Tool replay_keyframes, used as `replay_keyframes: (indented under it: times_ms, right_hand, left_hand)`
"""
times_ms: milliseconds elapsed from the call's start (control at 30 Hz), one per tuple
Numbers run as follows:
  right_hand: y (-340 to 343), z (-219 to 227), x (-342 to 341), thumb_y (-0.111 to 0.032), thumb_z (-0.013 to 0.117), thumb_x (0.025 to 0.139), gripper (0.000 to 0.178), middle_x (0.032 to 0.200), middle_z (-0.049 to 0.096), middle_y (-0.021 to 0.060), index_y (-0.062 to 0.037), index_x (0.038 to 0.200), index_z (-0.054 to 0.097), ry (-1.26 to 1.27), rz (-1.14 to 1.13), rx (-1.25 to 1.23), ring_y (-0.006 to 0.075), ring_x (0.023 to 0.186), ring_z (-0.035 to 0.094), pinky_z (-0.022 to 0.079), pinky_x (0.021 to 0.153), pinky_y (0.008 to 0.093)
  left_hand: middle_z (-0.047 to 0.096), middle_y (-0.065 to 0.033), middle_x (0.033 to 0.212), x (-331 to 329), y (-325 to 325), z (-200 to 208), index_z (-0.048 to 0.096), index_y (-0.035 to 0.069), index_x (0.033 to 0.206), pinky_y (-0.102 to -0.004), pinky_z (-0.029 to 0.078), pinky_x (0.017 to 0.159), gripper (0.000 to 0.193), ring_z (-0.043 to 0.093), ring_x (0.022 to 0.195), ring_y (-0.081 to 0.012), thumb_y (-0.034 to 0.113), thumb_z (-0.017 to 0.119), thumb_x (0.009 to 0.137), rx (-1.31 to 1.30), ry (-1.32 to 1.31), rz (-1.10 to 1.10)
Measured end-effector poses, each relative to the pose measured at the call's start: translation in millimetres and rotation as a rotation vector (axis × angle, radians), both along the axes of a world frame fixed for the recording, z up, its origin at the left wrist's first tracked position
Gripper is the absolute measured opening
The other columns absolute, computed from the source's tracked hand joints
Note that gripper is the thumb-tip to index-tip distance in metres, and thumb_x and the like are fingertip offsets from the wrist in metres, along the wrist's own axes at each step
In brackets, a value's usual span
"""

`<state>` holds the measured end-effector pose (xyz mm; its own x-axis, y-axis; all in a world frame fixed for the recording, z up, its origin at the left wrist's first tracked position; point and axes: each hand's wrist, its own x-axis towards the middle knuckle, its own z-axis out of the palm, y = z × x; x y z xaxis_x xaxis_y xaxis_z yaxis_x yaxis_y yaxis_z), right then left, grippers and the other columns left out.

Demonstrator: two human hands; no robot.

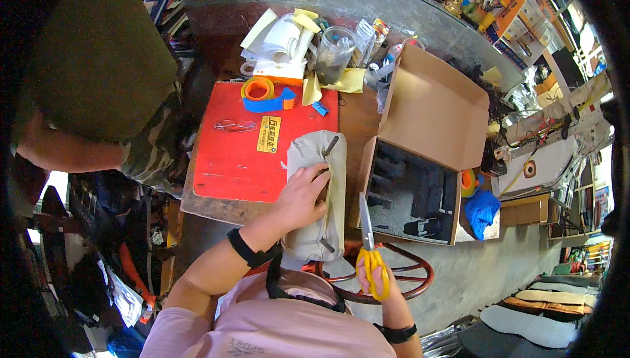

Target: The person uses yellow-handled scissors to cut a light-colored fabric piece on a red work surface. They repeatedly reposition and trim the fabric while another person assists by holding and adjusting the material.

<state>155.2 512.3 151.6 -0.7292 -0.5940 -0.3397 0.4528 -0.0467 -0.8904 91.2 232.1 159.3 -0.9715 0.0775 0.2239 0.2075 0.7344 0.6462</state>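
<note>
A light grey fabric pouch lies lengthwise at the table's near edge, with dark pull tabs near both ends of its seam. My left hand rests over it, fingers and thumb curved in at the seam; the fingertips are partly hidden. To the right, my right hand grips scissors by their yellow handles, the blades pointing up and away from me. The scissors are apart from the pouch. Under the pouch's left side lies a red board with a yellow label.
Tape rolls, glasses and a small blue piece lie on the board. An open cardboard box with dark foam stands right of the pouch. Behind are a clear jar and papers. A red round frame sits below. Someone stands at left.
</note>
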Motion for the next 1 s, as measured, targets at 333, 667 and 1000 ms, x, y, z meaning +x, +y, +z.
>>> replay_keyframes:
  times_ms: [333,667,1000]
  right_hand:
    - [-52.2,22.3,-43.4,-0.069,0.035,0.087,0.069,0.057,0.041,0.0003,-0.0028,0.101,0.048,-0.080,0.102,0.200,0.0086,0.041,0.036,0.030,0.039,0.0209]
    - [-57.6,64.7,-72.0,-0.064,0.037,0.090,0.064,0.052,0.041,0.0010,-0.0019,0.091,0.049,-0.211,0.219,0.214,0.0101,0.038,0.037,0.031,0.035,0.0236]
    - [-63.3,80.1,-78.3,-0.062,0.033,0.092,0.062,0.048,0.041,0.0026,-0.0030,0.087,0.051,-0.173,0.220,0.355,0.0112,0.034,0.036,0.029,0.033,0.0229]
  left_hand:
    - [0.038,-0.0221,0.133,2.1,-8.8,-1.1,0.054,0.005,0.122,-0.0429,0.041,0.098,0.053,0.044,0.116,-0.0398,0.011,0.062,0.070,0.033,-0.032,0.026]
    - [0.033,-0.0239,0.137,8.1,-6.7,-4.2,0.058,0.012,0.118,-0.0423,0.041,0.097,0.047,0.045,0.114,-0.0409,0.013,0.065,0.072,-0.086,-0.053,-0.009]
    - [0.031,-0.0238,0.139,9.7,-4.5,-3.8,0.061,0.015,0.116,-0.0411,0.041,0.096,0.044,0.044,0.113,-0.0388,0.014,0.064,0.072,-0.157,-0.056,-0.040]
